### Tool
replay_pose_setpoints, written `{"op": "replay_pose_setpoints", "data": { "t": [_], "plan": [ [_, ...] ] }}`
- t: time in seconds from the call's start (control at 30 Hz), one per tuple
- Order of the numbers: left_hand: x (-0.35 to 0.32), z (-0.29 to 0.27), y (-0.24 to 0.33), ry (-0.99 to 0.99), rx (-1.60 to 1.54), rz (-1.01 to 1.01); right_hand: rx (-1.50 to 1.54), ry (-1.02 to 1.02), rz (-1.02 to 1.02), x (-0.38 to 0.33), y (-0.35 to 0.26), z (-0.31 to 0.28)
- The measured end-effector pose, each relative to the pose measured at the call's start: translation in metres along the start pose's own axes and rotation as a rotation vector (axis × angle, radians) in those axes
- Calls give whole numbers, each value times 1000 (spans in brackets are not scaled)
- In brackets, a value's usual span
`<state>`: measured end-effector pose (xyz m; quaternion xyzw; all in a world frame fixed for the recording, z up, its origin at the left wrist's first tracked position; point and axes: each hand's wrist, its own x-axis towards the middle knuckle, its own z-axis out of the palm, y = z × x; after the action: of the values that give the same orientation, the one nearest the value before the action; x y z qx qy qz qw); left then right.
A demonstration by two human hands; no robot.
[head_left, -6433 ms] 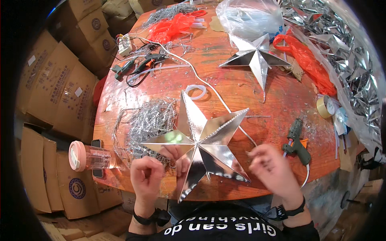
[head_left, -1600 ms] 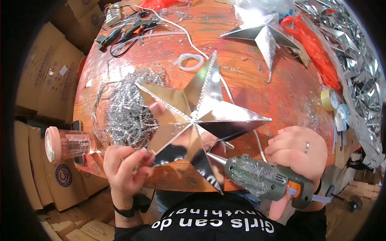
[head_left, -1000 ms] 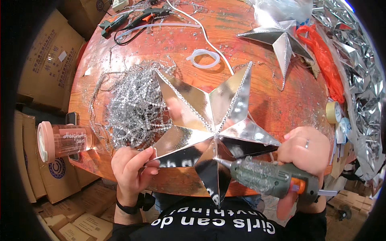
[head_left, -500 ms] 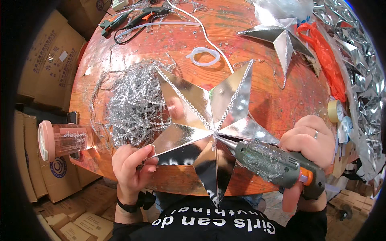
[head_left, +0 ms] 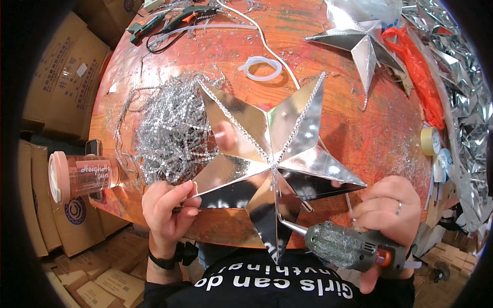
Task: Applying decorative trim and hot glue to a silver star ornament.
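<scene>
A large silver star point(head_left: 292, 128) with folded points is held up over the table edge. Silver bead trim runs along its two upper ridges to the centre. My left hand point(head_left: 172, 210) pinches the tip of the star's left point between thumb and fingers. My right hand point(head_left: 387, 215) is wrapped round a dark green glue gun point(head_left: 339, 246) with an orange trigger. The gun's metal nozzle reaches the ridge of the star's lower point, a little below the centre. A tangled heap of silver bead trim point(head_left: 172, 133) lies beside the star on the left.
A pink-lidded cup point(head_left: 82, 177) lies on its side at the left table edge. Farther back are another glue gun point(head_left: 179, 23), a coiled clear glue stick point(head_left: 261, 68) and a white cord point(head_left: 264, 43). A finished silver star point(head_left: 362, 51), red plastic bag point(head_left: 418, 79) and tape roll point(head_left: 429, 141) are right.
My right hand has moved the glue gun nozzle from the star's centre down along its lower point. My left hand keeps its pinch on the star.
</scene>
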<state>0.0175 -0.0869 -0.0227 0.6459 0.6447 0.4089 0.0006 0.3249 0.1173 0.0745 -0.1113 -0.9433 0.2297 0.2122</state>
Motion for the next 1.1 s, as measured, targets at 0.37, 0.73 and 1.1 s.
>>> {"op": "replay_pose_setpoints", "data": {
  "t": [0.37,0.73,1.1],
  "plan": [
    [0,0,0,8,-36,-26,132,-51,68,-14,-6,10],
    [-3,2,-1,13,-52,-38,237,-188,13,-28,-10,10],
    [22,-35,4,172,16,-232,228,23,-13,-57,5,-27]
  ]
}}
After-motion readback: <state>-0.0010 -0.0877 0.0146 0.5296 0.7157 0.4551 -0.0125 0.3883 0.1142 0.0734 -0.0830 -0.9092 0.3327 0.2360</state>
